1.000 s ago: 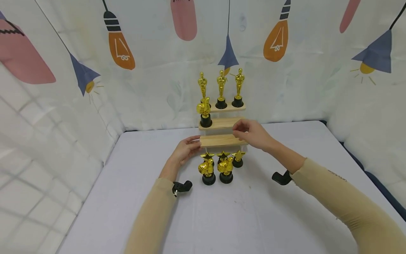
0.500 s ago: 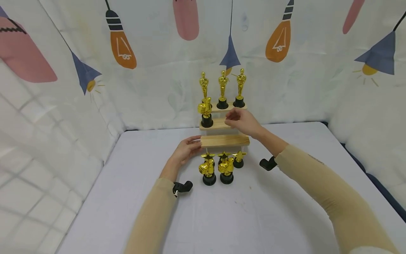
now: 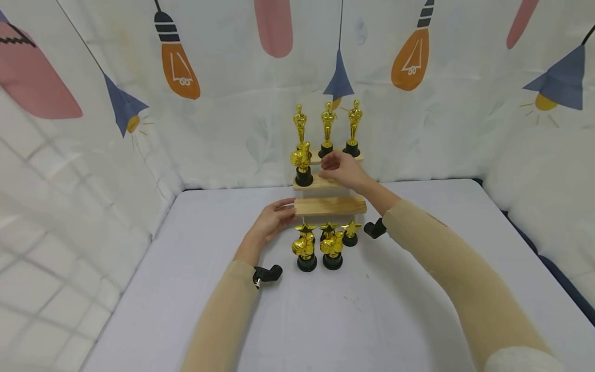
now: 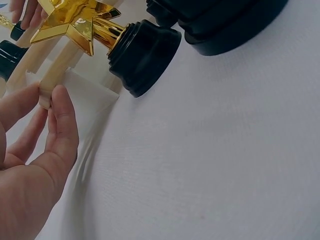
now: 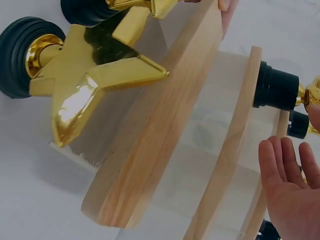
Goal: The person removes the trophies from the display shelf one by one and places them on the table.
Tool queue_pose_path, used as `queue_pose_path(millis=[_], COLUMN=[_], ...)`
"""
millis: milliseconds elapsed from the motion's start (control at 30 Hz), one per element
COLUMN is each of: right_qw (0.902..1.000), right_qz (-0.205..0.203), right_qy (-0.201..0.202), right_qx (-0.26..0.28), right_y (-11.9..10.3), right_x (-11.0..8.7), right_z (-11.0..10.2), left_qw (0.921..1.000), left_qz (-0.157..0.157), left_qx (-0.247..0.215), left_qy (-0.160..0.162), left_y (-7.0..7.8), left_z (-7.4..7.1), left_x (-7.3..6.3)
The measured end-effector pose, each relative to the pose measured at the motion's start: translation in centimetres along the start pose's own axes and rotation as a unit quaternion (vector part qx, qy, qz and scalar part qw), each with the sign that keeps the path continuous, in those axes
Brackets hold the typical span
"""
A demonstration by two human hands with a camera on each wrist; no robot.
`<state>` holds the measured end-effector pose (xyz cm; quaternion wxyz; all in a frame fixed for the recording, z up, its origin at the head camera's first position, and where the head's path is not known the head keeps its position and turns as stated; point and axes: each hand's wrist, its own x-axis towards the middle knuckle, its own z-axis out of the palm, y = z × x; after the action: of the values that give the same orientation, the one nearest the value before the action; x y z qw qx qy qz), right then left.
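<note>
The left hand (image 3: 274,219) has a pinching grip on the end of the lowest wooden shelf (image 3: 330,205), which seems a sensible way to steady the tiers. The right hand (image 3: 344,170) is over the middle shelf (image 3: 321,184), its grip spread and holding nothing; the thumbs-up trophy (image 3: 304,177) stands upright there, just beside the fingers. For adjusting it well, I would take it low, by the black base, and move gently, because the golden statuettes (image 3: 327,121) stand close behind. On the white tabletop (image 3: 316,320), two more thumbs-up figures (image 3: 332,262) and three star trophies (image 3: 350,238) stand before the shelves. A white backdrop (image 3: 232,119) printed with lamps hangs behind.
</note>
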<state>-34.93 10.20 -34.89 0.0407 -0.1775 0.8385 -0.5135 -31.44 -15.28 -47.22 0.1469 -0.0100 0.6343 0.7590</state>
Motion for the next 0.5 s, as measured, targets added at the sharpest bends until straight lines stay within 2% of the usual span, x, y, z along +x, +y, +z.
queue_pose_path(millis=[267, 500], right_qw=[0.9997, 0.9989], right_qz=[0.007, 0.03], right_qy=[-0.023, -0.025], right_qx=[-0.004, -0.025], right_y=[0.3, 0.3], right_x=[1.5, 2.3], right_z=[1.0, 2.3], left_qw=[1.0, 1.0], left_qz=[-0.003, -0.004], left_qx=[0.002, 0.005], left_qy=[-0.002, -0.001], left_y=[0.2, 0.3], left_z=[0.2, 0.2], left_x=[0.0, -0.1])
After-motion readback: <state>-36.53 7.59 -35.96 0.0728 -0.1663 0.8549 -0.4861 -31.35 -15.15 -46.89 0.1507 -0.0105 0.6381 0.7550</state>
